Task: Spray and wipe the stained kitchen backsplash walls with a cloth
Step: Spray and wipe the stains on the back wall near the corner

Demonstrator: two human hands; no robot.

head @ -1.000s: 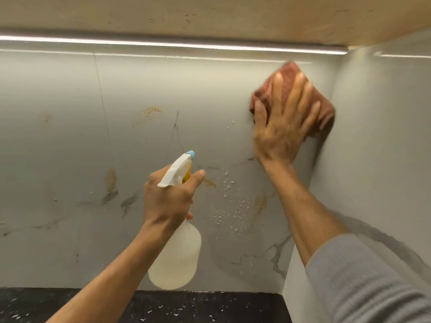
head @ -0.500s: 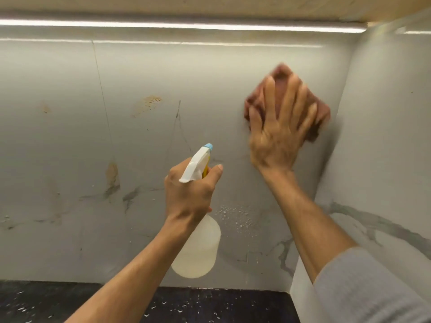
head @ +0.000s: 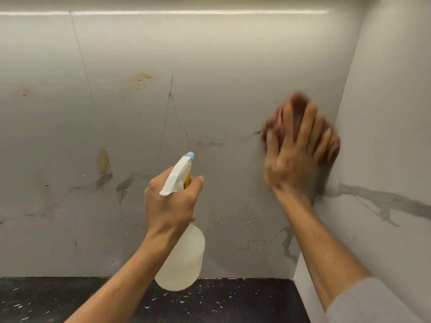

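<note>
My right hand (head: 295, 155) presses a reddish-brown cloth (head: 331, 145) flat against the grey marble-look backsplash (head: 221, 89), close to the corner with the right side wall (head: 384, 136). Most of the cloth is hidden under the hand, and both are motion-blurred. My left hand (head: 170, 201) grips the neck of a translucent spray bottle (head: 182, 259) with a white trigger head and blue nozzle (head: 190, 155) aimed at the wall. Brown stains show on the backsplash at upper centre (head: 141, 80), at centre left (head: 102, 160) and faintly at far left (head: 23, 92).
A black speckled countertop (head: 233, 301) runs along the bottom below the wall. A light strip's reflection (head: 163, 12) crosses the top of the backsplash. The right side wall has grey veining (head: 384, 201).
My right hand has wiped the cloth downward along the wall near the corner. The droplets that were on the wall beside the bottle are gone. The left hand keeps holding the bottle.
</note>
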